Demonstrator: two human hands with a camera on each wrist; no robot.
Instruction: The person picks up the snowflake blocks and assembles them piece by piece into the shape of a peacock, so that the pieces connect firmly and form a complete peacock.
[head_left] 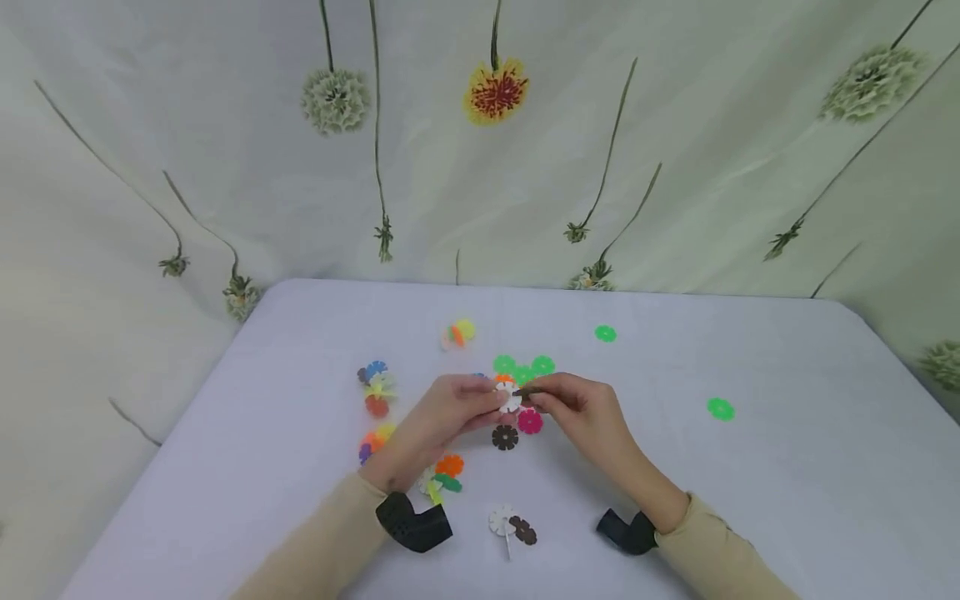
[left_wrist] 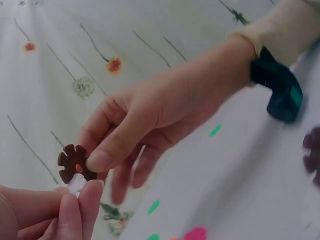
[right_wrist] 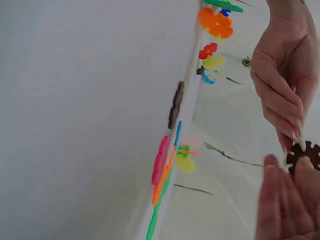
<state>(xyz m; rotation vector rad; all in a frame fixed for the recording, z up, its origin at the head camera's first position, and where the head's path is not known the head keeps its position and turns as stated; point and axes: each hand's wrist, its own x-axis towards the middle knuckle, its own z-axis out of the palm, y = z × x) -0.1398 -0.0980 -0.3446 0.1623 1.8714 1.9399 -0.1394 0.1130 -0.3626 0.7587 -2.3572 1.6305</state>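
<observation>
Over the middle of the table, my left hand [head_left: 453, 408] pinches a white notched flower disc [head_left: 509, 398] between thumb and fingers. My right hand [head_left: 588, 410] holds a dark brown notched disc [left_wrist: 71, 162] by its edge, thumb on its face. In the left wrist view the brown disc meets the white one at an angle; whether their slots are engaged cannot be told. On the table just below the hands lie another brown disc [head_left: 505, 437] and a pink disc [head_left: 530, 421]. Behind the hands are several green discs [head_left: 543, 366] and part of an orange one.
Nearer the front lie a white disc [head_left: 501, 520] and a brown disc [head_left: 523, 530], touching. Clusters of coloured discs, one with a red disc [head_left: 377, 406], stand left. Single green discs [head_left: 721, 408] lie right. A flower-patterned cloth [head_left: 480, 183] hangs behind the white table [head_left: 787, 500].
</observation>
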